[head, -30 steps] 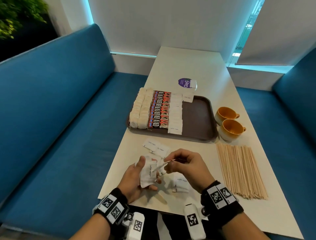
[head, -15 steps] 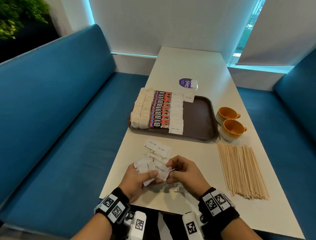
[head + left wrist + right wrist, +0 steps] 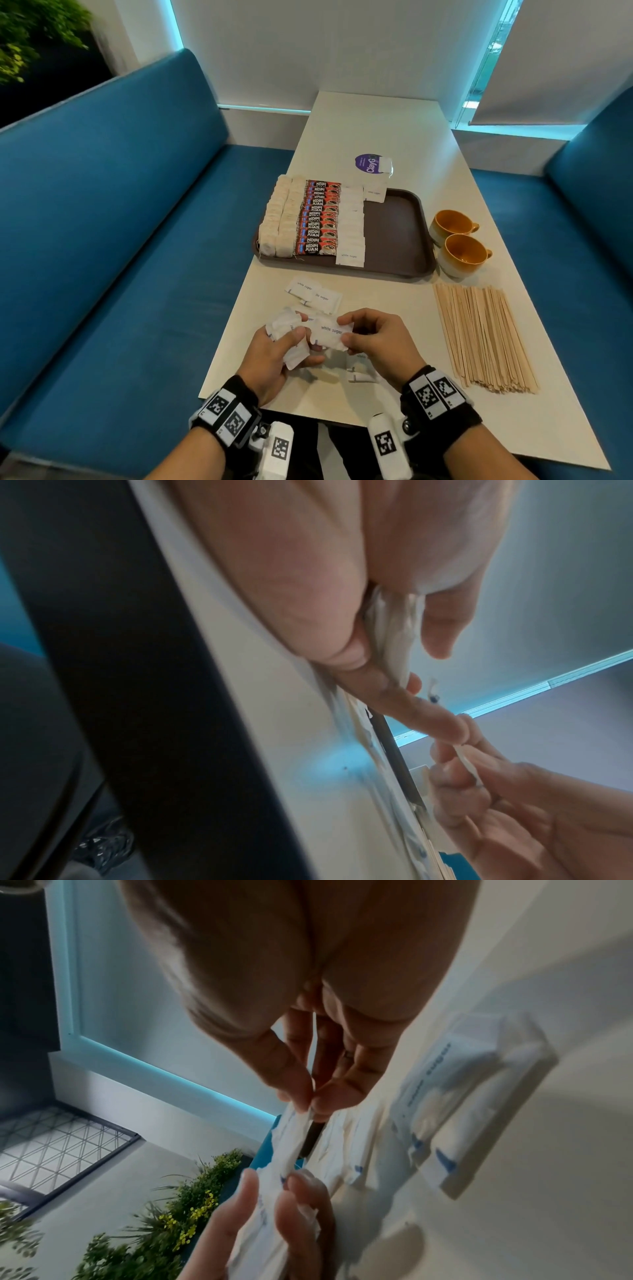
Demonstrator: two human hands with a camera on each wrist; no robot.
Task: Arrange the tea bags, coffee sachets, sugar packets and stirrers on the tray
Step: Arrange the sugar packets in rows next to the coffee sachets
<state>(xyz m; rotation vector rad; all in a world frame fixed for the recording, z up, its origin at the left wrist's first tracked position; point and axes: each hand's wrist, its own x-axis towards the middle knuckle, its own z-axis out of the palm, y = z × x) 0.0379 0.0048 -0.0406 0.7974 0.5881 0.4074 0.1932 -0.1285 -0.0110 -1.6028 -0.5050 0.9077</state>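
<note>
Right now the right hand point(image 3: 375, 339) pinches one sugar packet point(image 3: 329, 331) by its right end, its long axis running toward the left hand point(image 3: 274, 356), which grips a bunch of packets point(image 3: 286, 325); both sit well short of the tray point(image 3: 394, 240), whose bare side lies nearer the right hand.

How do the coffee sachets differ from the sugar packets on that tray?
The coffee sachets are red and black with bold white lettering; the sugar packets are white with small faint print. The sachets are longer strips; the packets are squarer. Both lie in overlapping rows, side by side on the tray.
</note>
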